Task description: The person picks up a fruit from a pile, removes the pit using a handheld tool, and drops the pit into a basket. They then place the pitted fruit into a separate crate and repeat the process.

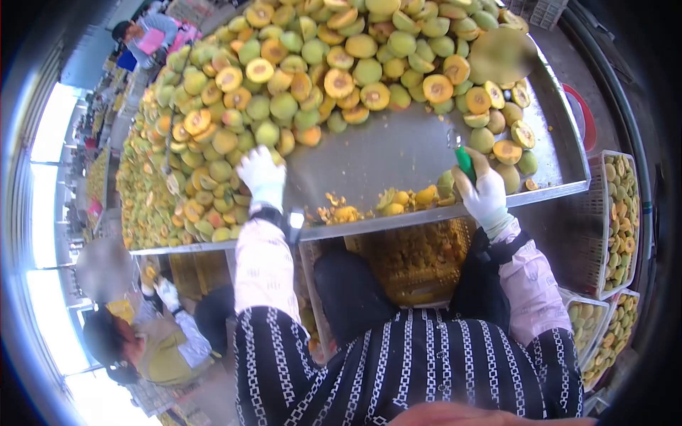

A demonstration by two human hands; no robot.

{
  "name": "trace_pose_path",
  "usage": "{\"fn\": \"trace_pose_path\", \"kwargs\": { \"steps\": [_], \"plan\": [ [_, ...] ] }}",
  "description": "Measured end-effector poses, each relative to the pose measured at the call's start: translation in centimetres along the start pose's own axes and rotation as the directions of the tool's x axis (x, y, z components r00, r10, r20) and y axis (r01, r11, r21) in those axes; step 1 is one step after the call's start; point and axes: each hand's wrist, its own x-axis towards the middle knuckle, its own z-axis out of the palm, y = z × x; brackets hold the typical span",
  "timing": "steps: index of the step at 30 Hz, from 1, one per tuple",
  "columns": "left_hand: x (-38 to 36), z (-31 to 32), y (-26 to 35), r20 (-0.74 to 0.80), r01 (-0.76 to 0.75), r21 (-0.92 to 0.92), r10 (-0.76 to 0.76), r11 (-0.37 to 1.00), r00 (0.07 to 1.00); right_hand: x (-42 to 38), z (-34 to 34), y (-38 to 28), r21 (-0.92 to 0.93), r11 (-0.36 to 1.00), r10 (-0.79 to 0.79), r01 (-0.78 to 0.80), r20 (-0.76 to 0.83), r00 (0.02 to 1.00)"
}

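My left hand point(263, 173), in a white glove, reaches to the near edge of a big pile of halved green-orange fruit point(283, 106). Its fingertips touch the fruit there, but whether they grip a piece is hidden. My right hand point(484, 190), gloved too, is wrapped round the green handle of a small tool point(464, 163) with a metal loop at its tip. The tool points away from me, above the metal tray point(369, 160). Between my hands, yellow peeled pieces and scraps point(344, 213) lie along the tray's near rim.
Below the tray, between my knees, stands a yellow crate point(405, 284) with scraps. White crates of fruit point(619, 220) stand at the right. A co-worker point(163, 341) sits at the lower left, and another person point(153, 39) is at the upper left.
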Motion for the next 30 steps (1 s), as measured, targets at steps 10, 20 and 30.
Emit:
{"fn": "trace_pose_path", "kwargs": {
  "steps": [10,20,30],
  "plan": [
    [-15.3,-8.3,5.9,0.141,0.381,-0.150,0.362,-0.912,0.922,-0.8,-0.2,0.5,0.026,1.000,0.011,-0.012,0.006,1.000],
    [-26.0,-14.6,8.9,0.119,0.494,-0.022,0.489,-0.869,0.864,-13.8,-6.0,-11.3,0.299,0.935,-0.278,0.191,0.283,0.918],
    [-29.5,-19.7,11.5,0.033,0.061,-0.716,0.053,-0.695,0.998,-16.7,-7.4,-14.0,-0.080,0.883,-0.427,0.463,0.275,0.862]
  ]
}}
